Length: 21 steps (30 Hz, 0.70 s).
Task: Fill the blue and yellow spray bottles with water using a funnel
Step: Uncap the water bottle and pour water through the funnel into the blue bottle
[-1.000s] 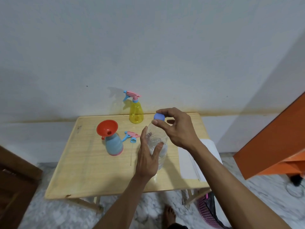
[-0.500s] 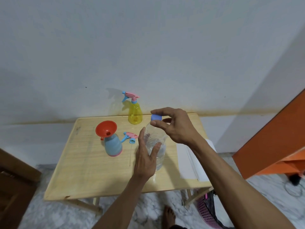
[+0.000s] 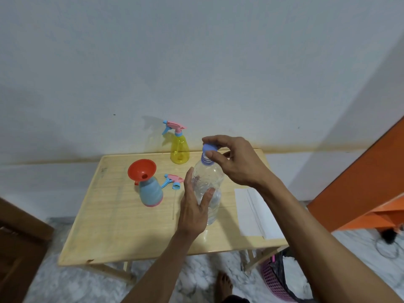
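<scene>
Wooden table [image 3: 122, 232] against wall. I log: left hand [image 3: 193, 212] grips water bottle [image 3: 207, 184] mid-table; right hand [image 3: 236, 162] pinches cap [image 3: 209, 148], now lifted clear. Funnel [image 3: 141, 169] sits in blue spray bottle [image 3: 151, 193]; yellow spray bottle [image 3: 179, 149] at far edge.

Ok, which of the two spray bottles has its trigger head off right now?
The blue spray bottle, at the table's left with the red funnel in its neck; its trigger head lies beside it. The yellow spray bottle at the back is capped.

Clear glossy plastic water bottle [image 3: 207, 189]
</scene>
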### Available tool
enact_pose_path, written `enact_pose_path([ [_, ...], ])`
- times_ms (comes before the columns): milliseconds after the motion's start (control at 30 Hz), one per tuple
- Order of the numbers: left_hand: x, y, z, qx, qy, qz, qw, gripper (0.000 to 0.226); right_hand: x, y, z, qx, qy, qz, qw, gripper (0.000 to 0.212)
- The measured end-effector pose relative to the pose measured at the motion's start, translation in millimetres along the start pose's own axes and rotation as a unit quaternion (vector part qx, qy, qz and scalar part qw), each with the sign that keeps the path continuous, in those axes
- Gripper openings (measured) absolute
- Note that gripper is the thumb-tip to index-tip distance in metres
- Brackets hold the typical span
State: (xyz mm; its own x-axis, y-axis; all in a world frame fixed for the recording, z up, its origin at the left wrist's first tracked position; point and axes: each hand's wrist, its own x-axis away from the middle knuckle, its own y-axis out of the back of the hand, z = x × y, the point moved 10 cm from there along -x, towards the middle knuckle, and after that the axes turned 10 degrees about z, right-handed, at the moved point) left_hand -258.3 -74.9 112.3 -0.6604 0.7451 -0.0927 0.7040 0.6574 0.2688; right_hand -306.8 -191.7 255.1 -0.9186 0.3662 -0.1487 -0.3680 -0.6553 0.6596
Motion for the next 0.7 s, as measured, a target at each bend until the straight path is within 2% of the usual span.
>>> enact_pose_path([
  [133, -1, 0, 1, -0.002, -0.008, 0.002, 1.000, 0.069, 4, 29, -18, -0.073, -0.038, -0.093, 0.992, 0.034],
  [267, -3, -1, 7, 0.011, -0.015, 0.005, 1.000, 0.069, 17, 32, -92, -0.077, -0.142, -0.140, 0.977, 0.034],
  [333, -5, -2, 10, 0.016, -0.014, 0.003, 1.000, 0.072, 26, 11, -134, -0.049, -0.199, -0.118, 0.972, 0.035],
  [500, -10, -4, 13, 0.012, -0.018, 0.004, 1.000, 0.078, 57, -78, -219, 0.015, -0.299, 0.021, 0.954, 0.037],
  [633, -10, -5, 13, -0.005, -0.046, 0.008, 0.999, 0.078, 75, -117, -253, 0.111, -0.339, 0.088, 0.930, 0.037],
  [700, -10, -5, 11, -0.008, -0.051, 0.006, 0.999, 0.079, 75, -123, -254, 0.182, -0.324, 0.107, 0.922, 0.035],
])
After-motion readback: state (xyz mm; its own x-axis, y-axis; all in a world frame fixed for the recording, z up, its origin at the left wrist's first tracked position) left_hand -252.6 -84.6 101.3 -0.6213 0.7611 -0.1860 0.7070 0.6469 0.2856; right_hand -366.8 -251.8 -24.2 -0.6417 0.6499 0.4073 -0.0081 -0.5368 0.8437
